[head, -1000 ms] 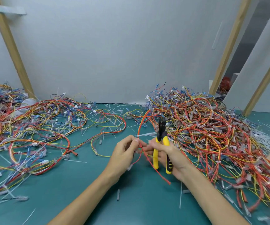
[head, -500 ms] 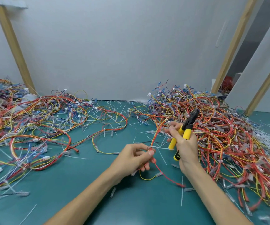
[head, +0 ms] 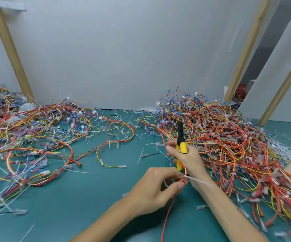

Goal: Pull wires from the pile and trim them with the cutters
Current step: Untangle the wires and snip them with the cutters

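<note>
Left hand (head: 157,187): lower centre, thumb and fingertips pinching a thin bundle of red and yellow wires (head: 184,179)
Right hand (head: 187,158): just above, fingers curled round the cutters (head: 183,147); smooth yellow handles, slim black nose pointing up
Pile (head: 228,137): right side, tangled glossy loops, mostly red and orange
Table (head: 81,206): flat teal mat, littered with thin white plastic ties (head: 199,181)

I log makeshift workshop bench: green mat (head: 71,206), wire-harness heaps (head: 228,137) both sides, bare timber studs (head: 10,49), plain white panel walls (head: 123,49).
</note>
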{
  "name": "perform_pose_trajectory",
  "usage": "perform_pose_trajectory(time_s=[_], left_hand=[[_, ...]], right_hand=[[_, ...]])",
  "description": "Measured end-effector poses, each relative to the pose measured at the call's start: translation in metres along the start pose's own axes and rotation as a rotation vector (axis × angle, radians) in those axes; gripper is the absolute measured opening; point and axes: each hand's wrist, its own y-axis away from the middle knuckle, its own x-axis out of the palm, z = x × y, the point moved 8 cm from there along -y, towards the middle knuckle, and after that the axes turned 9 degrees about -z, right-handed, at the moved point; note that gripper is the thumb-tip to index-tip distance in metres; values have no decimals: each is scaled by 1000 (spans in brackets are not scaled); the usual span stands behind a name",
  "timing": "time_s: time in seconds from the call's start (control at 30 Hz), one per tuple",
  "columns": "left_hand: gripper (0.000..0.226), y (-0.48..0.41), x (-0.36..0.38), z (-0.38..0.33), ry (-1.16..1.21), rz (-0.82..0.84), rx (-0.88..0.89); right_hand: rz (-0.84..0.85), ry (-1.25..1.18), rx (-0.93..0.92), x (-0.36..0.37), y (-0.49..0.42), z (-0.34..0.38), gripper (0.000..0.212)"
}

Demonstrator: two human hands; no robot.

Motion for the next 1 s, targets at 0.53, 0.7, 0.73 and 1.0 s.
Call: perform_pose_trajectory(time_s=[0.53, 0.7, 0.73, 1.0], left_hand=[[8, -8, -34, -3, 59, -371, 47], [12, -11, -55, 22, -40, -472, -32], [12, -12, -60, 32, -63, -482, -77], [33, -12, -74, 80, -337, -353, -216]], right_hand=[[406, -114, 375, 35, 30, -16, 20], [285, -110, 433, 21, 23, -18, 35], [213, -85, 429, 14, 17, -20, 39], [-59, 657, -112, -19, -6, 6, 14]])
